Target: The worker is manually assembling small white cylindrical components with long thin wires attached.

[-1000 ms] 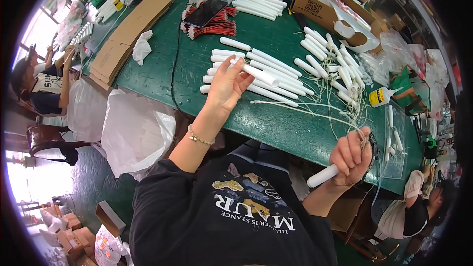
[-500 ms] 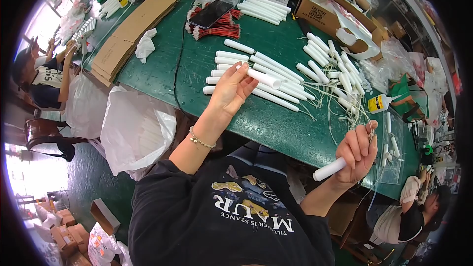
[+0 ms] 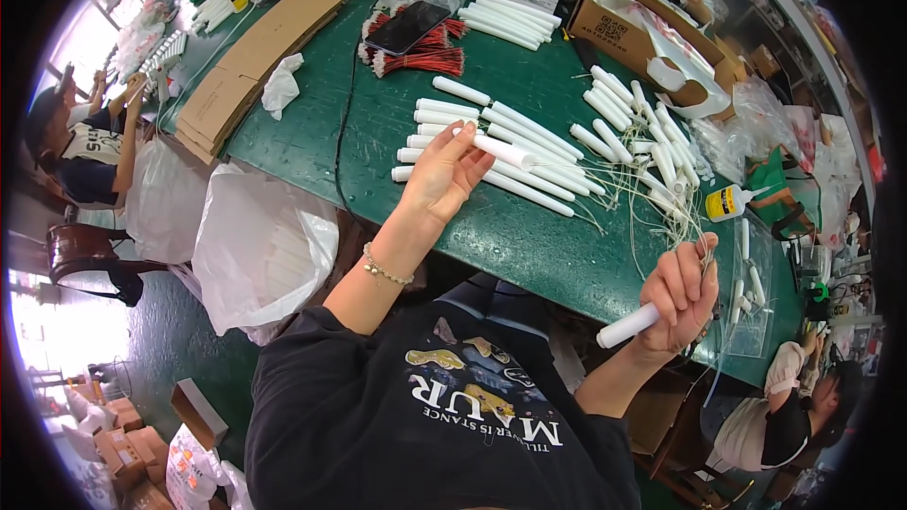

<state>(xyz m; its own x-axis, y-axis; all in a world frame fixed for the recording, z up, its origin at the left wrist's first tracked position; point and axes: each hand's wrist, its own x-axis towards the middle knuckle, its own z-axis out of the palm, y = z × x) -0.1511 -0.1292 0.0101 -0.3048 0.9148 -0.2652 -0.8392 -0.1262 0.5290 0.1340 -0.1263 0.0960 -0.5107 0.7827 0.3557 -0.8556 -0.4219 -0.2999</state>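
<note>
My left hand (image 3: 448, 173) pinches one end of a white plastic tube (image 3: 503, 150) above the row of tubes. Thin pale wire (image 3: 605, 170) seems to stretch from this tube's far end toward the right. In my right hand (image 3: 678, 295), the lower fingers wrap round a second, shorter-looking white tube (image 3: 626, 327). Its thumb and forefinger close on thin pale wires (image 3: 700, 227), which trail up to the heap. Under my left hand lie several long white tubes (image 3: 534, 191) side by side. A looser heap of short white tubes (image 3: 664, 146) with tangled wires lies to the right.
Around the green table (image 3: 312, 146) are a phone (image 3: 408, 26) on red wire bundles (image 3: 425, 62), a yellow-labelled glue bottle (image 3: 726, 202), a cardboard box (image 3: 652, 28) and flat cardboard (image 3: 255, 66). A white plastic bag (image 3: 260, 246) hangs at the left edge. Other people work nearby.
My right hand has moved slightly left and down with its tube and wires. The left-hand tube has tilted a little, and wire shows at its end. My left hand keeps its place.
</note>
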